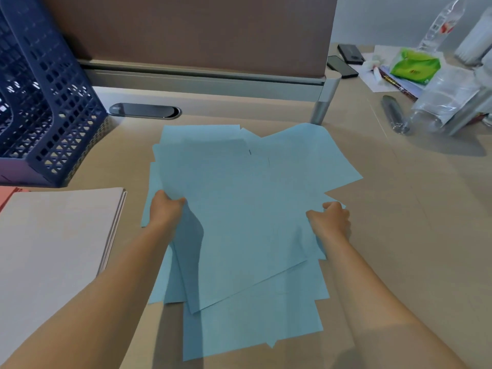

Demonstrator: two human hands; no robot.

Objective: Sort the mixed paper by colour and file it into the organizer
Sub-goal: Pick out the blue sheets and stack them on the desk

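- Blue paper (239,209): loose fan of thin matte sheets in the middle of the desk (399,235), corners splayed at different angles, edges not squared.
- Organizer (45,102): far left, dark blue plastic lattice, stiff upright walls; something purple lies in its bottom slot, too little visible to say what.
- Pale stack (58,235): left of the blue sheets, near but apart, edges squared; an orange-pink corner (8,195) peeks from beneath it.
- Left hand (166,211): fingers curled round the left edge of the upper sheets, which lift and cast a shadow.
- Right hand (332,219): fingers curled, pinching the right edge of the same sheets.
- Judgement: blue looks sorted but not yet filed; gathering comes next.
- Risk: sheets are slick and skewed, so lower ones may slide out when the bundle is lifted.
- Risk: uneven corners may catch on the lattice and crease or fold.
- Far right: clear bottles (436,107), crinkled plastic, a green packet (414,66), two dark phones (346,59), well apart from the paper.
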